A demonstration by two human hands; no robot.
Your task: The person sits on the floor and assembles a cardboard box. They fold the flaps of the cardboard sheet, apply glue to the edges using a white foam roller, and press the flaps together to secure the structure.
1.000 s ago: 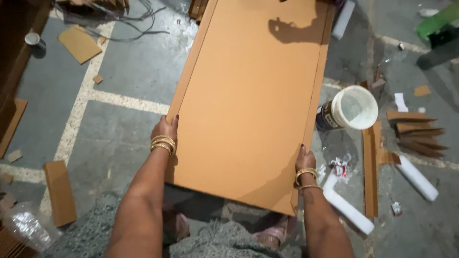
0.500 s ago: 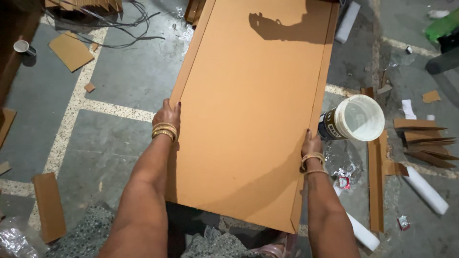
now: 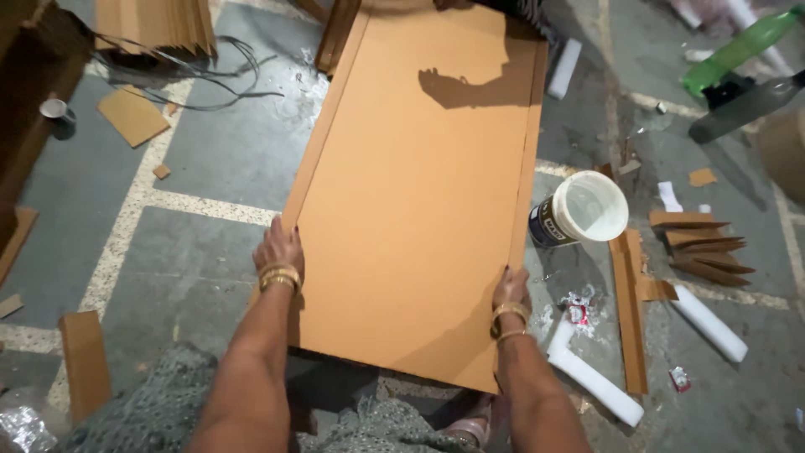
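A long brown cardboard sheet point(image 3: 419, 184) with creased side flaps lies lengthwise over the grey floor in front of me. My left hand point(image 3: 279, 247) grips its left edge near the close end, fingers curled over the flap. My right hand point(image 3: 510, 289) holds the right edge a little lower down. Both wrists carry gold bangles. The sheet's near end is raised above my lap and feet.
A white tub of glue point(image 3: 580, 210) stands right of the sheet. Cardboard strips point(image 3: 631, 306), folded pieces point(image 3: 703, 245) and white foam tubes point(image 3: 592, 379) lie right. A green bottle point(image 3: 731, 52) is far right. Cables point(image 3: 201, 80), scraps and a cardboard stack point(image 3: 151, 23) lie left.
The view has shifted: the sheet and the tub sit further right and lower in the frame. Both hands keep their grip on the edges, the sheet slightly drawn toward me.
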